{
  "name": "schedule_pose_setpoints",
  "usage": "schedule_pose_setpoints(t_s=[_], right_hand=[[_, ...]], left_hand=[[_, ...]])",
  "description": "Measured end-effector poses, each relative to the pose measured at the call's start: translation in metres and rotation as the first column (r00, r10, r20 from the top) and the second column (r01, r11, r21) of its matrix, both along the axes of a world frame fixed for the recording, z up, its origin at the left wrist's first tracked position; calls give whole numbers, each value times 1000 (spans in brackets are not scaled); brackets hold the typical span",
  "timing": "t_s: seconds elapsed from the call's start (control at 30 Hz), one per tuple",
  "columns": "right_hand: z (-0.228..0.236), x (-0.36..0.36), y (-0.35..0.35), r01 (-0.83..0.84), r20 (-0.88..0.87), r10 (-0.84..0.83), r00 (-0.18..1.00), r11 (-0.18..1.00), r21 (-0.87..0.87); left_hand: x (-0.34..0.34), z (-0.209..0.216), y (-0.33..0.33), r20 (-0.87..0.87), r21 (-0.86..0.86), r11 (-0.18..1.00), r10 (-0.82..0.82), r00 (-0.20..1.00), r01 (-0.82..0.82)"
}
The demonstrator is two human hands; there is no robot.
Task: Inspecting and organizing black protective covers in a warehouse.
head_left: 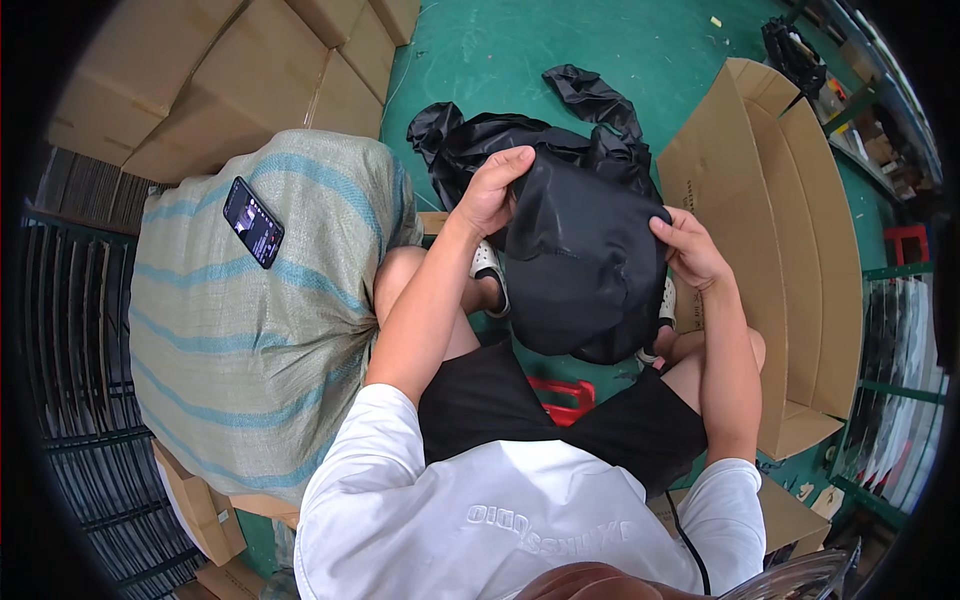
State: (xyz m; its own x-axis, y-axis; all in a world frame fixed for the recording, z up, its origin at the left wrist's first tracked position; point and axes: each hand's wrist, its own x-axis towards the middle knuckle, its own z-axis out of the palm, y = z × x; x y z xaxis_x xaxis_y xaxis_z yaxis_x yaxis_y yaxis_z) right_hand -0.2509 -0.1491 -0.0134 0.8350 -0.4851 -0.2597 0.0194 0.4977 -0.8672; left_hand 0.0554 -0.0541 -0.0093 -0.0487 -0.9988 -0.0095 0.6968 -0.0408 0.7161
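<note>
Between my two hands hangs a black cover of smooth, leather-like material (575,260), its lower end rounded and sagging over my lap. My left hand (490,190) grips its upper left edge, thumb on top and the fingers hidden behind it. At the right edge, my right hand (692,245) pinches the material between thumb and fingers. More black material of the same look (515,135) lies crumpled on the green floor just beyond my hands. I cannot see what is inside the held piece, if anything.
To my left stands a bulging woven sack (240,320) with blue stripes, a phone (252,222) lying on it. Stacked cartons (250,90) are behind the sack. An open cardboard box (810,270) stands at my right. Shelving (885,390) runs along the far right. A red stool (565,402) shows beneath me.
</note>
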Motion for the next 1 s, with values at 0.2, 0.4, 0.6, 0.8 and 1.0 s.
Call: schedule_pose_setpoints(t_s=[0.2,0.4,0.6,0.8,1.0], right_hand=[[9,-9,-4,199,97,-201,975,980,28],[11,-23,0,246,117,-247,962,969,30],[53,-74,27,-255,56,297,953,890,-377],[84,-76,89,-441,218,886,409,402,-803],[109,-102,163,-210,579,602,549,770,-602]], left_hand=[[-1,1,-2,193,42,994,-109,975,103],[-12,4,4,234,91,971,-235,943,219],[-42,22,55,349,84,646,-733,585,759],[-105,84,130,577,-495,264,-613,540,828],[-124,109,157,416,-673,246,-654,631,698]])
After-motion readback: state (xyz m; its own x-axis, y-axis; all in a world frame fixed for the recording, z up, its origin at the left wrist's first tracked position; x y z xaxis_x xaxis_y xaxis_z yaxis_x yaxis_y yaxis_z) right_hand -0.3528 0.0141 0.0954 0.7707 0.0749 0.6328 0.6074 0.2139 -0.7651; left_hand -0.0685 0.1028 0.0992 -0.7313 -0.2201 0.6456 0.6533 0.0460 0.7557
